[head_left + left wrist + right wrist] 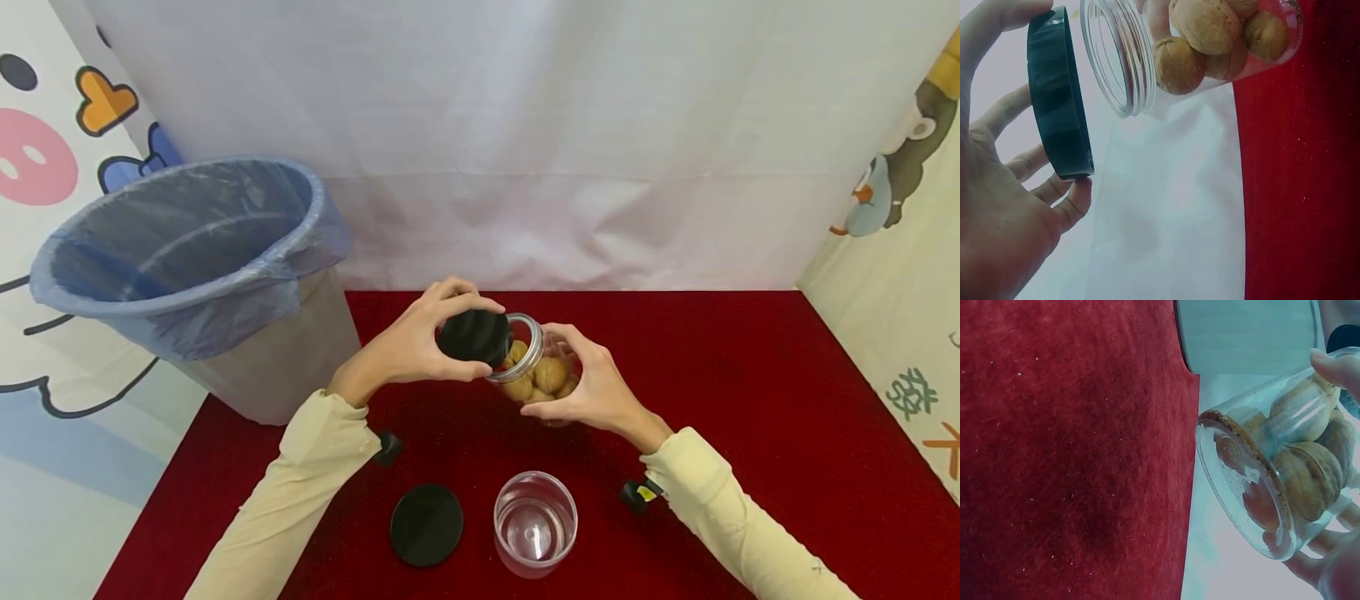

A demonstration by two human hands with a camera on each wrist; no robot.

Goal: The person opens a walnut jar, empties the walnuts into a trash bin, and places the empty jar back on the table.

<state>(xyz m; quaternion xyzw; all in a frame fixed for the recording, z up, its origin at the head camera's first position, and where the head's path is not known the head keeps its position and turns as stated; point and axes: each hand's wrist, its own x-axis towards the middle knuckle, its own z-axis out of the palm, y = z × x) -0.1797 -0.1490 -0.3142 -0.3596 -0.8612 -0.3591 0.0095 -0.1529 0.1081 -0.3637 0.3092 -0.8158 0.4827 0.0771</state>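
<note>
My left hand point(420, 337) holds a black screw lid point(474, 337) by its edge, thumb on one side and fingers on the other. Right beside it, my right hand point(588, 379) grips a clear plastic jar point(527, 348) around its body. The jar is tilted, its threaded mouth turned toward the lid. In the left wrist view a narrow gap shows between the lid point(1060, 94) and the jar's mouth point(1124, 59). Several walnuts point(551, 375) lie inside the jar. The right wrist view shows the jar's base point(1244, 487) with brown crumbs along its edge.
A second black lid point(427, 525) lies on the red tabletop point(712, 375) near the front. To its right stands an open clear jar point(535, 521). A large bin point(300, 367) lined with a blue bag point(247, 292) stands at the left, with a white curtain behind.
</note>
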